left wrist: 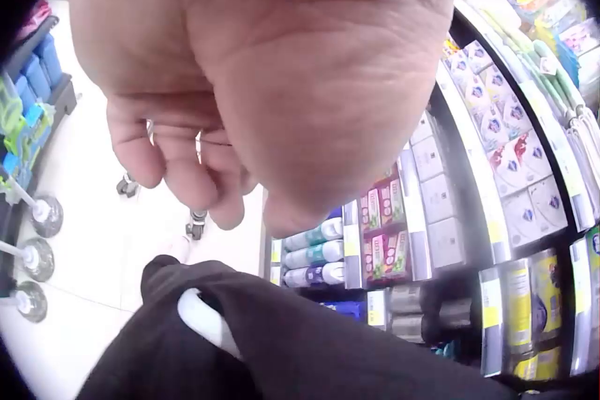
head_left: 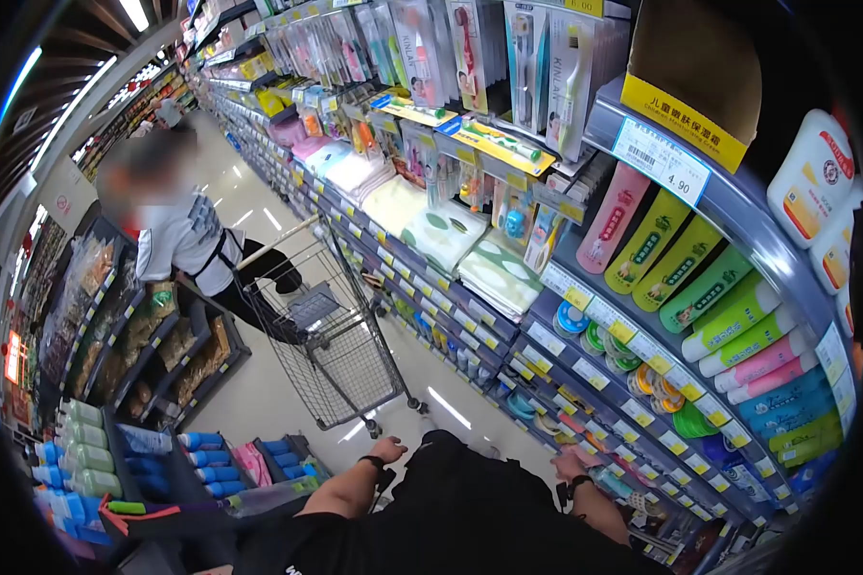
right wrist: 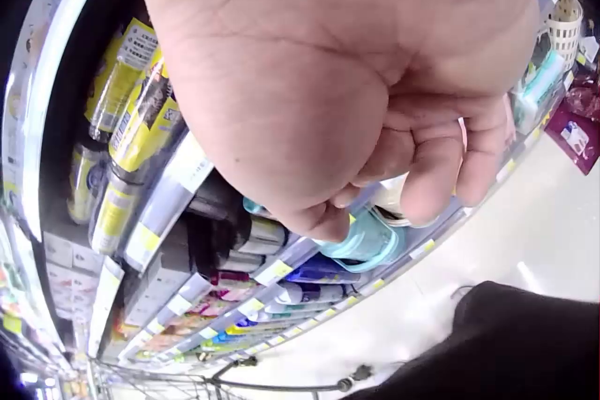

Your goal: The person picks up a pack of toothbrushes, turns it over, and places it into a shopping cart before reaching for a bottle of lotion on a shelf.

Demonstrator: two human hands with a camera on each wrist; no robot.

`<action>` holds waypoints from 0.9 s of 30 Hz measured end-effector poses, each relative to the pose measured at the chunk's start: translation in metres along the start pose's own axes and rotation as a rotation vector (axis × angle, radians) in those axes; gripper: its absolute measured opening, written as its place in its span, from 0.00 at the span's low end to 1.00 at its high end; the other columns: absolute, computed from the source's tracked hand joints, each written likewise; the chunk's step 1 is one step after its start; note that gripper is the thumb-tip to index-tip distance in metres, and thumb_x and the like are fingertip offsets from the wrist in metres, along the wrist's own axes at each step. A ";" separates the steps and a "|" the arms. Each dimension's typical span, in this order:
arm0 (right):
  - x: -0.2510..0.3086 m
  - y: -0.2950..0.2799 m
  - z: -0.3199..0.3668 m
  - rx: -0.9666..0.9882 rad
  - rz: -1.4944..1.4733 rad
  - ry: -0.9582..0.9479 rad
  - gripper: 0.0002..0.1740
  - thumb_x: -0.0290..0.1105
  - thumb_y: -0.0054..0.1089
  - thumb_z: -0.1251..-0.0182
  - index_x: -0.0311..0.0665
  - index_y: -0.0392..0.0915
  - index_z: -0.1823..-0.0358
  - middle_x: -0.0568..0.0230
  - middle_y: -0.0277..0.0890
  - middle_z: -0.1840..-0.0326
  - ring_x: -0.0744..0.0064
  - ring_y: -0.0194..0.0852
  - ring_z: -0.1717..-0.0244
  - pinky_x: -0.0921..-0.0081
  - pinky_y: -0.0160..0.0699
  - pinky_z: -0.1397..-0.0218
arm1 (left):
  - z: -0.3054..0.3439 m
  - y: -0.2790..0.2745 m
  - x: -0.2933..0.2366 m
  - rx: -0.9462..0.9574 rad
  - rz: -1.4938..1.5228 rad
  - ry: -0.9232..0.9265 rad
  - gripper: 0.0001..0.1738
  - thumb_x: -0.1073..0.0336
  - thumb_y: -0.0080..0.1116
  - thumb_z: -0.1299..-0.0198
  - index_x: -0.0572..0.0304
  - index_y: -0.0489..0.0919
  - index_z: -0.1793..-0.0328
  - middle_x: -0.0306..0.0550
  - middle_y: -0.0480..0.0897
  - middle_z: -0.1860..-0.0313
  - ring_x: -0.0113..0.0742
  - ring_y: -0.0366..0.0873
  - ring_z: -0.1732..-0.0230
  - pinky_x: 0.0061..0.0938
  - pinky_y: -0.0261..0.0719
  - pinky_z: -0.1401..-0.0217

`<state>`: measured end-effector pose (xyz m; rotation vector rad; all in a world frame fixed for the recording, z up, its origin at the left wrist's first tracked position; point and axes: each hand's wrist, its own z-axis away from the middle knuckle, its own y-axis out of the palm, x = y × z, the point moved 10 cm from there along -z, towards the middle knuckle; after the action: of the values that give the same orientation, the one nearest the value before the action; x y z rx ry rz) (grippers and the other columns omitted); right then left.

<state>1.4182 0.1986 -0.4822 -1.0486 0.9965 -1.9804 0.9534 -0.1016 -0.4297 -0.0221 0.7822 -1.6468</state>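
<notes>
My left hand (head_left: pixel 389 448) hangs in front of my body with its fingers loosely curled and nothing in them. In the left wrist view, the palm of that hand (left wrist: pixel 281 62) fills the top, above the pale floor and my dark trousers. My right hand (head_left: pixel 570 466) is low beside the right-hand shelves, its fingers loosely bent and holding nothing. From the right wrist, this hand (right wrist: pixel 347 81) overlaps a turquoise plastic item (right wrist: pixel 366 242) on a shelf. Closest ahead is a wire shopping cart (head_left: pixel 309 307), apart from both hands.
A person in a white top (head_left: pixel 177 235) stands behind the cart. On the right, shelves carry toothbrush packs (head_left: pixel 470 48), folded towels (head_left: pixel 446 235) and coloured tubes (head_left: pixel 657 240). Low racks with blue bottles (head_left: pixel 211 460) line the left. Tiled floor (head_left: pixel 446 407) runs between.
</notes>
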 end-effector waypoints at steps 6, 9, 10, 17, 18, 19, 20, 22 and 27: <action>-0.018 -0.077 -0.012 -0.185 -1.311 0.775 0.16 0.30 0.64 0.38 0.40 0.67 0.81 0.71 0.60 0.82 0.76 0.61 0.84 0.73 0.61 0.83 | 0.017 -0.020 -0.059 -0.030 -0.086 0.068 0.29 0.47 0.59 0.42 0.59 0.81 0.40 0.58 0.82 0.42 0.53 0.78 0.37 0.39 0.73 0.33; 0.005 -0.104 -0.013 -0.124 -1.194 0.743 0.15 0.29 0.64 0.39 0.40 0.67 0.79 0.71 0.56 0.83 0.77 0.59 0.85 0.73 0.56 0.84 | 0.026 -0.028 -0.110 -0.097 -0.027 0.165 0.26 0.47 0.58 0.41 0.55 0.83 0.42 0.56 0.85 0.48 0.53 0.81 0.42 0.39 0.76 0.37; 0.000 -0.098 -0.014 -0.117 -1.189 0.741 0.15 0.29 0.64 0.39 0.40 0.67 0.79 0.71 0.56 0.83 0.77 0.59 0.85 0.73 0.56 0.84 | 0.017 -0.021 -0.113 -0.098 0.015 0.182 0.25 0.48 0.58 0.41 0.55 0.83 0.43 0.56 0.86 0.50 0.52 0.82 0.44 0.38 0.76 0.38; -0.017 -0.071 0.002 -0.090 -1.223 0.778 0.14 0.32 0.65 0.42 0.33 0.71 0.79 0.64 0.65 0.85 0.71 0.65 0.87 0.69 0.64 0.84 | 0.025 0.000 -0.130 -0.052 0.064 0.187 0.23 0.51 0.62 0.43 0.55 0.84 0.46 0.54 0.87 0.55 0.48 0.84 0.50 0.35 0.78 0.42; -0.020 -0.070 0.006 -0.092 -1.194 0.777 0.15 0.32 0.65 0.42 0.32 0.71 0.80 0.64 0.65 0.85 0.70 0.66 0.87 0.68 0.64 0.84 | 0.021 0.005 -0.121 -0.051 0.065 0.188 0.23 0.51 0.62 0.43 0.55 0.84 0.46 0.54 0.87 0.55 0.48 0.84 0.50 0.35 0.78 0.42; -0.022 -0.069 0.009 -0.093 -1.191 0.778 0.15 0.32 0.65 0.42 0.32 0.71 0.80 0.64 0.65 0.85 0.70 0.66 0.87 0.68 0.64 0.84 | 0.018 0.008 -0.107 -0.052 0.072 0.165 0.22 0.50 0.62 0.44 0.54 0.84 0.47 0.53 0.87 0.55 0.48 0.84 0.50 0.36 0.78 0.42; -0.023 -0.068 0.010 -0.082 -1.187 0.774 0.15 0.32 0.65 0.42 0.32 0.71 0.80 0.64 0.65 0.85 0.70 0.66 0.87 0.68 0.63 0.84 | 0.015 0.010 -0.095 -0.054 0.079 0.142 0.22 0.50 0.62 0.44 0.54 0.85 0.49 0.53 0.87 0.55 0.48 0.84 0.50 0.36 0.78 0.43; -0.029 -0.063 0.011 -0.070 -1.178 0.770 0.15 0.31 0.64 0.42 0.32 0.71 0.80 0.64 0.65 0.85 0.70 0.67 0.86 0.68 0.63 0.84 | 0.011 0.012 -0.074 -0.051 0.069 0.116 0.21 0.50 0.62 0.44 0.54 0.85 0.51 0.52 0.87 0.55 0.48 0.84 0.50 0.37 0.78 0.43; -0.028 -0.060 0.007 -0.063 -1.246 0.738 0.13 0.32 0.63 0.42 0.33 0.71 0.78 0.65 0.64 0.83 0.70 0.63 0.86 0.70 0.61 0.85 | 0.007 0.016 -0.048 -0.046 0.046 0.073 0.19 0.50 0.62 0.44 0.54 0.86 0.56 0.52 0.87 0.56 0.49 0.83 0.51 0.38 0.78 0.45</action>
<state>1.4247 0.2478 -0.4384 -1.0915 0.7728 -3.5516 0.9819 -0.0631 -0.4128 0.0234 0.8695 -1.5935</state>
